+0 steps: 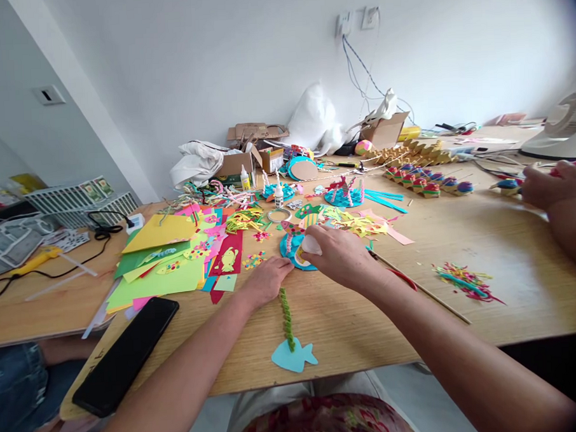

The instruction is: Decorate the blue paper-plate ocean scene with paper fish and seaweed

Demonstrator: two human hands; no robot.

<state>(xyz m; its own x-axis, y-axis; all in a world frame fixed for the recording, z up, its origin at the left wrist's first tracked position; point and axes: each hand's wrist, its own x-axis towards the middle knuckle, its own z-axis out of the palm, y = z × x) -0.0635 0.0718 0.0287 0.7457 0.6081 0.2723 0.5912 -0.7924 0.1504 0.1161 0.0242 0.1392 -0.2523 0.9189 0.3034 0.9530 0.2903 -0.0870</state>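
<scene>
My right hand (335,252) is closed round a small white glue bottle (311,245), tipped over a round blue craft base (289,243). A spotted paper fish (293,228) stands at the back of that base. At the base's left edge rests my left hand (268,279), its fingers close together; whether they pinch something is too small to tell. Below it, a green twisted stem (287,318) leads down to a light blue paper fish (295,356) near the table's front edge.
Coloured paper sheets (161,266) and a black phone (126,355) lie left. A wooden stick (439,298) and yarn scraps (467,281) are right. Another person's hands (556,188) work at the far right. Behind stand finished blue bases (344,196) and another glue bottle (278,196).
</scene>
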